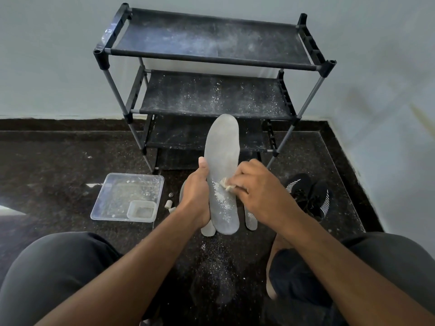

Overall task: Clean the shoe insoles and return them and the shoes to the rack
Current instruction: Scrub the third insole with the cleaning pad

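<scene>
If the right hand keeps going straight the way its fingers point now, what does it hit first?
The right hand, pinching a small pale pad, points left across the grey insole. Just past the insole's edge it would most likely meet the left hand gripping it, though depth is hard to judge.

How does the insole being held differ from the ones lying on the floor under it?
The held insole is gripped by the left hand and stands up, toe toward the rack; the floor insoles lie flat. The held insole shows whole, with white powder where the right hand rubs it with a small pad; the floor insoles are mostly hidden, only their ends showing. All look grey.
</scene>
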The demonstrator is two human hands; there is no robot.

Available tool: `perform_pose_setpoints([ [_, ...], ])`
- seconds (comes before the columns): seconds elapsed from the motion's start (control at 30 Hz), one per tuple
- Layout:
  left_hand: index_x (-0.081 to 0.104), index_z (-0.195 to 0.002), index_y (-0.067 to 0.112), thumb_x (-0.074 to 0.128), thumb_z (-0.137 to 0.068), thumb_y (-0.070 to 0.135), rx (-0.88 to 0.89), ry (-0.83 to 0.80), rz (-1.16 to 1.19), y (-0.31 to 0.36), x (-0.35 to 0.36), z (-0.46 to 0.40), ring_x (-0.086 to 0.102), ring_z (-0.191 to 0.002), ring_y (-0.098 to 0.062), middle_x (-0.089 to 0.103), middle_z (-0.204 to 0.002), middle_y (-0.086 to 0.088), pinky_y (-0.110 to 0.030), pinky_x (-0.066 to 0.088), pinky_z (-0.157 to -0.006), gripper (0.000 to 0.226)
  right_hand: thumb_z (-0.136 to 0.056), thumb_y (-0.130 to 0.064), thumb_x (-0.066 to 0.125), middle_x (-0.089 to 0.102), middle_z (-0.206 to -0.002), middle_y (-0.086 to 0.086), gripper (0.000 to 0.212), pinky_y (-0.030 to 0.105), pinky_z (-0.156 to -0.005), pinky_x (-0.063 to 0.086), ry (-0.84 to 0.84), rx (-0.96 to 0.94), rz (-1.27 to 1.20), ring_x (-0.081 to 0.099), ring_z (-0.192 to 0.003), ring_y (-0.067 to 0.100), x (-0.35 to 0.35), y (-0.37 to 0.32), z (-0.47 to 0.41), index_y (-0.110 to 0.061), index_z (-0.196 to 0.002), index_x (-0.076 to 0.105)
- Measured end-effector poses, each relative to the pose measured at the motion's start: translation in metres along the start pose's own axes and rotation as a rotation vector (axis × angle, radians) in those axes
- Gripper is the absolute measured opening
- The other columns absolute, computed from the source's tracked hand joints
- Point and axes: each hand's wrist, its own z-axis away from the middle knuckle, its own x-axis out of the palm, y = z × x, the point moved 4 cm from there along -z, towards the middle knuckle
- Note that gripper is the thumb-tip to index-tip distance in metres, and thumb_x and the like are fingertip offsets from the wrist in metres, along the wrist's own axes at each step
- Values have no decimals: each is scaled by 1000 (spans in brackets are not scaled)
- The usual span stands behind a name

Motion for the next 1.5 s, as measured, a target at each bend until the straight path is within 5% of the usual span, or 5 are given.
perform_pose_setpoints([
  [0.1,72,-123,6,32,-106,62,-4,-41,21,0,-1,-2,75,-105,-34,78,-114,-16,-55,57,-99,71,-90,-23,71,60,-92,-9,16,37,-84,46,-135,-6,-58,45,-92,7,6,0,3,-18,-104,78],
  [0.27,74,-118,7,34,-109,56,-43,-97,-9,-7,7,5,79,-87,-25,80,-103,-15,-36,63,-74,64,-92,-17,69,61,-91,-6,17,9,-83,36,107,7,-89,44,-91,4,-11,2,-3,-14,-107,76],
  [0.5,70,-125,3,34,-107,59,-36,-125,89,3,3,6,77,-98,-32,78,-112,-19,-46,64,-84,69,-91,-18,70,61,-91,-11,9,36,-85,47,-113,-82,-29,47,-95,13,9,-20,-2,-15,-94,78],
  [0.97,71,-114,6,29,-109,57,-68,-191,119,1,5,6,79,-81,-27,80,-100,-15,-38,65,-68,67,-88,-23,74,62,-90,-14,15,29,-84,41,-90,-43,-6,44,-93,10,-8,-18,6,-19,-101,80],
  [1.5,71,-123,8,29,-109,59,-56,-246,76,-7,11,5,78,-96,-28,78,-113,-16,-39,65,-80,67,-92,-18,69,57,-89,-10,16,31,-80,44,-4,-42,7,46,-91,13,-5,-17,2,-21,-105,78],
])
